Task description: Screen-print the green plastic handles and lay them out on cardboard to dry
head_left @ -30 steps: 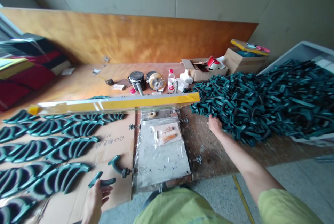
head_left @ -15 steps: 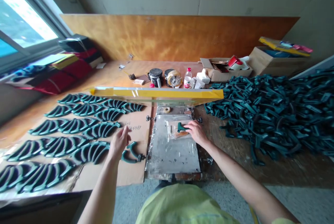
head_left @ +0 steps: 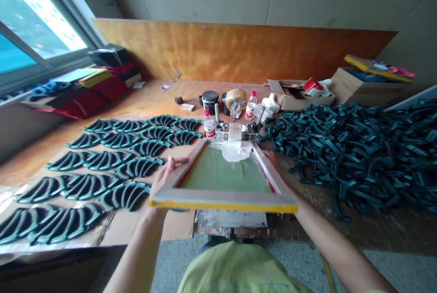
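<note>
A screen printing frame (head_left: pixel 223 196) with pale wooden sides, yellow tape along its front edge and green mesh tilts over the metal base plate (head_left: pixel 232 218). White paste (head_left: pixel 235 151) lies near the mesh's far end. My left hand (head_left: pixel 165 174) is closed at the frame's left side, its fingers against that edge. At the right side, my right hand (head_left: pixel 271 157) is mostly behind the frame; its fingers are hidden. The frame covers the middle of the plate, where the small green handle-like part is out of sight. A clamp hinge (head_left: pixel 235 132) stands at the frame's far end.
Rows of curved green parts (head_left: pixel 126 195) lie on cardboard at left. A big heap of similar parts (head_left: pixel 341 156) covers the right side. Behind the frame stand a black tub (head_left: pixel 210 100), bottles (head_left: pixel 251 105) and an open carton (head_left: pixel 300 97).
The screen frame has swung down from its raised position, over the plate. My right hand has left the green part and moved to the frame's right side; my left hand has come to its left side.
</note>
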`<state>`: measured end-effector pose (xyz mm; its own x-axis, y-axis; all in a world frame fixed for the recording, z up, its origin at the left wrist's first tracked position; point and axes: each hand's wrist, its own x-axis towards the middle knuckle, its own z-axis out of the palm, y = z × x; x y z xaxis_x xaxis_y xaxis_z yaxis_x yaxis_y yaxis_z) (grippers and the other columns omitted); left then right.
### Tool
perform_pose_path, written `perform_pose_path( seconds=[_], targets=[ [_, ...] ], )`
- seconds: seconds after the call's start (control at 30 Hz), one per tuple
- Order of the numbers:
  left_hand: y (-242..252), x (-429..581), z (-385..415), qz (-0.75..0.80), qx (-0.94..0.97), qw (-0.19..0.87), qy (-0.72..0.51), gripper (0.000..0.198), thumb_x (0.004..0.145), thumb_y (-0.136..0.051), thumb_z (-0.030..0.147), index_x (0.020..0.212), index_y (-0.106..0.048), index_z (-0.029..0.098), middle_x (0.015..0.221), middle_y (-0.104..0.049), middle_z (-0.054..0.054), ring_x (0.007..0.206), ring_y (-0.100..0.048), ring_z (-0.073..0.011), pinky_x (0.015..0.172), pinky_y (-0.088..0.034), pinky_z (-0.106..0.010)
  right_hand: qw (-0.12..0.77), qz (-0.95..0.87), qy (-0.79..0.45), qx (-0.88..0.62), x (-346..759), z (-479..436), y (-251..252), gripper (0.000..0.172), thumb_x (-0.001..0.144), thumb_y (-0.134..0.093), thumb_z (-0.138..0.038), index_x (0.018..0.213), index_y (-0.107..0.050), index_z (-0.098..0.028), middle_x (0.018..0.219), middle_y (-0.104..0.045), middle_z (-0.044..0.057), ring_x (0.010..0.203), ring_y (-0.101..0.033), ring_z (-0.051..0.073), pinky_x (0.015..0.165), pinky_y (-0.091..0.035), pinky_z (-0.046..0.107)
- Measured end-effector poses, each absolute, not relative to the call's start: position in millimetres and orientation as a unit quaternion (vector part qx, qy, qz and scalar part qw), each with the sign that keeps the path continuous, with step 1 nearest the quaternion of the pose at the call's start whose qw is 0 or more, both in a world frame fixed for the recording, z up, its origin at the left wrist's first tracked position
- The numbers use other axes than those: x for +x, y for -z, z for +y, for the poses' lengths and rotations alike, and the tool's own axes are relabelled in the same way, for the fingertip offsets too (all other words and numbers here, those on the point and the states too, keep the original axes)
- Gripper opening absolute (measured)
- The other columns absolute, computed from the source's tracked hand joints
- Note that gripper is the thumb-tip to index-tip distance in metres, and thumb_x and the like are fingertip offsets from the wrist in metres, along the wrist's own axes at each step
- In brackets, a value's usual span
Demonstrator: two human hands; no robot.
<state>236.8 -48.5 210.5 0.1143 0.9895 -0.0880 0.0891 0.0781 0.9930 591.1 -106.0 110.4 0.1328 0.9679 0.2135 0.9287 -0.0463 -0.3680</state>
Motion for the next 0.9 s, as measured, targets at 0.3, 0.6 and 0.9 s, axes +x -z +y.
perform_pose_path(
  seconds=[0.3, 0.6, 0.9],
  targets=[
    [-90, 223, -85, 0.588, 0.503, 0.571, -0.274, 0.088, 0.072, -0.064, 0.063, 0.146, -0.043, 0.02, 0.075, -0.066, 0.001, 0.067, -0.062, -0.0175, 0.061, -0.048, -0.026, 0.177, -0.713, -0.008, -0.678, 547, -18, -155, 0.047, 0.078, -0.071, -0.02, 0.123, -0.058, -0.016, 0.118, -0.06, 0.013, 0.111, -0.055, 0.027, 0.093, -0.046, 0.038],
    [-87, 224, -85, 0.593, 0.482, 0.584, -0.275, 0.082, 0.07, -0.067, 0.062, 0.138, -0.054, 0.019, 0.072, -0.064, 0.001, 0.069, -0.063, -0.0198, 0.062, -0.049, -0.028, 0.091, -0.826, -0.045, -0.555, 544, -74, -133, 0.021, 0.077, -0.054, -0.001, 0.083, -0.066, -0.017, 0.084, -0.068, 0.007, 0.087, -0.059, 0.021, 0.073, -0.044, 0.029],
    [-87, 224, -85, 0.587, 0.474, 0.59, -0.285, 0.08, 0.071, -0.067, 0.06, 0.137, -0.053, 0.018, 0.071, -0.064, 0.0, 0.071, -0.064, -0.0208, 0.063, -0.05, -0.029, 0.153, -0.825, -0.074, -0.54, 548, -75, -137, 0.024, 0.078, -0.053, 0.0, 0.083, -0.068, -0.019, 0.084, -0.066, 0.006, 0.087, -0.058, 0.021, 0.076, -0.046, 0.03]
  ],
)
